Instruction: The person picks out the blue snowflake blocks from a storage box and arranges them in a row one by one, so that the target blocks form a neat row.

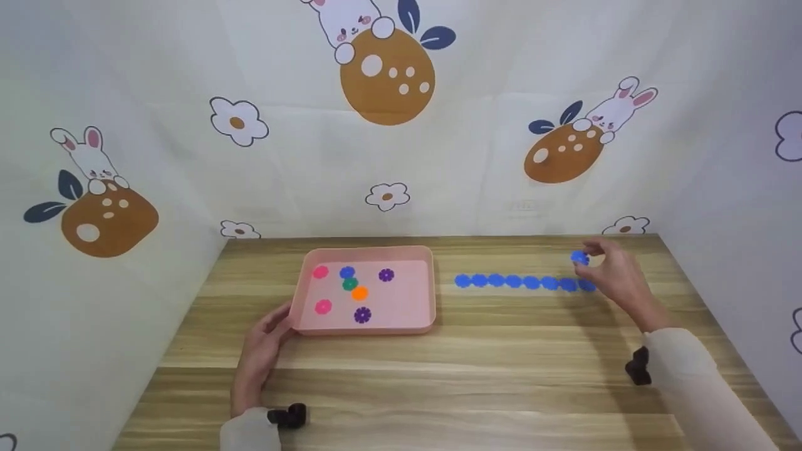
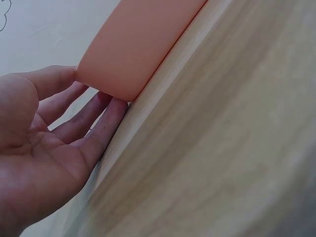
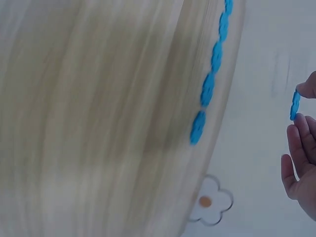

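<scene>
In the head view my right hand [image 1: 617,275] pinches a blue snowflake disc [image 1: 579,257] between thumb and fingertips. It is held above the right end of a row of several blue snowflake discs [image 1: 514,281] on the table. In the right wrist view the pinched disc stands edge-on, apart from the row. My left hand [image 1: 263,351] holds the near left corner of a pink tray [image 1: 363,332], its thumb and fingers against the outer wall. Loose snowflake discs lie inside: pink [image 1: 323,307], blue [image 1: 347,272], green [image 1: 350,284], orange [image 1: 359,293] and purple [image 1: 362,315].
The wooden table [image 1: 476,382] ends at the back against a patterned cloth [image 1: 301,169], which also hangs at both sides. The tray stands left of the row, with a short gap between them.
</scene>
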`<state>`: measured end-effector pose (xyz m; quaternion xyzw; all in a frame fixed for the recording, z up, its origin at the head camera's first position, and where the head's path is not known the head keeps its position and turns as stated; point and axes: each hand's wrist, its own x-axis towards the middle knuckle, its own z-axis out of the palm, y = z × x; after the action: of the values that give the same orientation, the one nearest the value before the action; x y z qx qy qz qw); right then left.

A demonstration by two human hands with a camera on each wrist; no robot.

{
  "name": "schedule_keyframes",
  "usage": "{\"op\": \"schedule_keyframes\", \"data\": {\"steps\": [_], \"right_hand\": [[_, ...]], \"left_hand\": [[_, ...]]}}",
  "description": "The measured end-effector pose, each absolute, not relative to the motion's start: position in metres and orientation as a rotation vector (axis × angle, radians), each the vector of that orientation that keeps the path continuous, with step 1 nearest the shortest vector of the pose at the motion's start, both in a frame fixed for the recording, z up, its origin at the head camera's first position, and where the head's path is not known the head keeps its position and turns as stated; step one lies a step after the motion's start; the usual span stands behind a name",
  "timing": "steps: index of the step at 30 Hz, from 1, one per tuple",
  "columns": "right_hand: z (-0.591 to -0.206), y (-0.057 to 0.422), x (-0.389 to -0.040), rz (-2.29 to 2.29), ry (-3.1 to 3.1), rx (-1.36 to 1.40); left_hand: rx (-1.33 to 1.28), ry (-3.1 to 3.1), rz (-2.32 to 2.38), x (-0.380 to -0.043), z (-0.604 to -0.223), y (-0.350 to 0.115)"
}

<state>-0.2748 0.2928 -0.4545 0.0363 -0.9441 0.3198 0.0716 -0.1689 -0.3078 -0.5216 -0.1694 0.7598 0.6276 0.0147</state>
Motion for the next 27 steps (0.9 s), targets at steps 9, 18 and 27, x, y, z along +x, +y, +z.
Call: {"op": "schedule_keyframes", "data": {"steps": [9,18,27], "right_hand": [[-0.476,0.34,-0.274,0.96,-2.874,-0.055],[-0.495,0.355,-0.274,1.015,-2.986,-0.059],[-0.493,0.349,-0.282,1.025,-3.046,-0.102]], "left_hand": [[-0.538,2.367,1.937,-0.17,-0.52,-0.308],[-0.501,2.371,1.989,-0.17,-0.521,-0.307],[-0.52,2.385,1.943,-0.168,-0.521,-0.308]]}}
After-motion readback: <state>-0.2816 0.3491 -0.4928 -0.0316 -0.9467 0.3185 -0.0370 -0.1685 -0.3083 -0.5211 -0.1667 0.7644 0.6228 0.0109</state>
